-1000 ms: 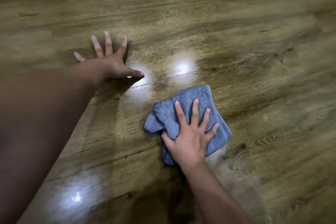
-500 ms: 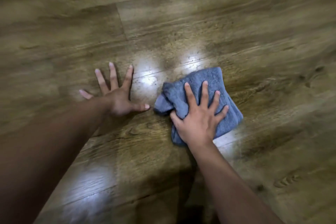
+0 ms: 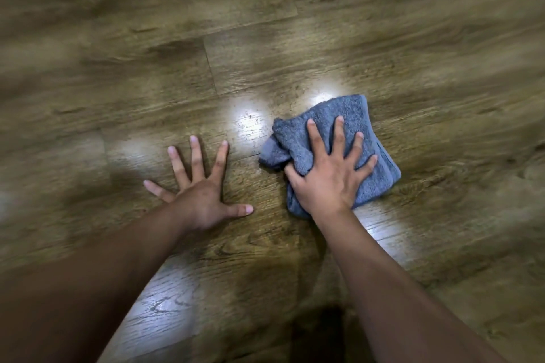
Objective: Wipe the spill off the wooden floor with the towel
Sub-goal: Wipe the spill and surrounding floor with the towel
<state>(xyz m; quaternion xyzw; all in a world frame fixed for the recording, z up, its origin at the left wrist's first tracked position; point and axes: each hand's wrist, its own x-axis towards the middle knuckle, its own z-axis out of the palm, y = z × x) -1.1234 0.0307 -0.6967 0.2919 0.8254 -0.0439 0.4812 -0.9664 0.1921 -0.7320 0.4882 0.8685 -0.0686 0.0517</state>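
While I press down on the towel (image 3: 351, 138), my right hand (image 3: 330, 177) lies flat on top of it with the fingers spread wide. It is not curled around the cloth; it just pushes it onto the wooden floor (image 3: 413, 38). My left hand (image 3: 203, 188) lies flat on the floor too, fingers spread, holding nothing. I think it is holding me up.

A second ago the towel was nearer to my body. Now it has slid away from me, up the boards, and its far edge sits right at one of the bright shiny spots (image 3: 250, 124) on the floor. The other bright spot is just to the left of the towel, between my two hands. My left hand has not moved on the floor. So I think I am in the middle of a push stroke, and the wiping is not done yet. I cannot tell for sure which shine is wet spill and which is only light from a lamp.

The towel is blue-grey and folded into a thick bunch. Its long way runs from near my wrist up and away, leaning a bit to the right. One crumpled corner sticks out to the left, toward my other hand. The edges of the picture are blurry.
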